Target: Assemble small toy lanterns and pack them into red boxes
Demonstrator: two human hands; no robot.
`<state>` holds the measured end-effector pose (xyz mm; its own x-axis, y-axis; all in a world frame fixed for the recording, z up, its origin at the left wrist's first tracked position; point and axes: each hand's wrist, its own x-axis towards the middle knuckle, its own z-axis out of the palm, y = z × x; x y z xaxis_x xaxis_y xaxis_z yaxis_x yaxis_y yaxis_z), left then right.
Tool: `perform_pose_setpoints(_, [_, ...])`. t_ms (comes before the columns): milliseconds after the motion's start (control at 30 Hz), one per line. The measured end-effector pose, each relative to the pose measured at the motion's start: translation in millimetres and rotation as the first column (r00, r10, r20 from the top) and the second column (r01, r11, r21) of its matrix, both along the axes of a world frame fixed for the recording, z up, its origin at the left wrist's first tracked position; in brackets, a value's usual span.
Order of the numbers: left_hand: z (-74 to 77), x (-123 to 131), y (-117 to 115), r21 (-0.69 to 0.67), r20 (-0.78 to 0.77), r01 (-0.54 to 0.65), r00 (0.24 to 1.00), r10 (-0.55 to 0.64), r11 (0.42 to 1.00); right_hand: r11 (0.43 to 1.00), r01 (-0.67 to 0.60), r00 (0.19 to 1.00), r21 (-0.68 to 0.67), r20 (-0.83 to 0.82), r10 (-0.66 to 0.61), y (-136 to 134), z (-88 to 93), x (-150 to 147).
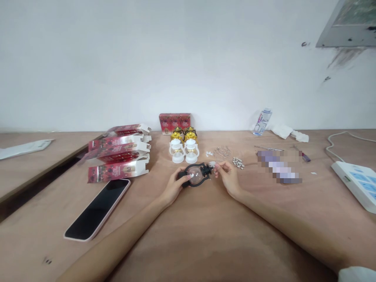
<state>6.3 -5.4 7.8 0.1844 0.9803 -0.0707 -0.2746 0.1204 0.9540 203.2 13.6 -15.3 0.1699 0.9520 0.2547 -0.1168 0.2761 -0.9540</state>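
Note:
My left hand [175,185] is closed round the base of a small black lantern [195,174] with a clear round globe. The lantern lies on its side, its top pointing right. At that top end my right hand [228,175] pinches with thumb and forefinger; what sits between the fingertips is too small to make out. Just beyond are two white lanterns [191,152], with several gold lanterns [190,134] behind them. Thin wire loops [222,152], small round silver button cells [238,163] and little white pieces [209,153] lie past my right hand.
Opened red boxes [117,170] and a phone [98,209] lie to the left. Red boxes [170,122] stand against the wall. At the right are a clear bottle [262,122], white tissue [282,131], a blurred purple item [279,167] and a white power strip [357,184] with its cord.

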Motion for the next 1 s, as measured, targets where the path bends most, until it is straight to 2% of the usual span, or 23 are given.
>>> perform_pose_setpoints(333, [-12.5, -5, 7, 0.088, -0.082, 0.067, 0.995, -0.059, 0.994, 1.0, -0.001, 0.999, 0.005, 0.054, 0.001, 3, -5.4, 2])
perform_pose_setpoints(467, [-12.9, -6, 7, 0.098, -0.102, 0.101, 0.991, -0.091, 0.99, 1.0, -0.001, 0.998, -0.02, 0.063, 0.002, 3, -7.4, 1])
perform_pose_setpoints(567, [-10.4, -6, 5, 0.122, -0.121, 0.131, 0.986, -0.116, 0.984, 1.0, -0.002, 0.987, -0.014, 0.164, 0.005, 2, -9.1, 3])
perform_pose_setpoints(633, [-8.4, -6, 4, 0.149, -0.143, 0.124, 0.984, -0.103, 0.981, 0.999, 0.006, 0.945, 0.053, 0.326, -0.023, 2, -10.3, 5])
perform_pose_setpoints(767, [-6.7, -6, 1, 0.206, -0.211, 0.099, 0.976, -0.054, 0.974, 0.98, 0.05, 0.756, 0.194, 0.634, -0.164, 5, -11.1, 12])
perform_pose_setpoints(867, [-7.7, -6, 1, 0.23, -0.212, 0.094, 0.976, -0.045, 0.969, 0.968, 0.106, 0.652, 0.228, 0.719, -0.24, 7, -9.9, 15])
perform_pose_setpoints(1000, [-8.1, -6, 2, 0.233, -0.233, 0.082, 0.972, -0.027, 0.969, 0.958, 0.059, 0.625, 0.281, 0.737, -0.255, 4, -7.4, 14])
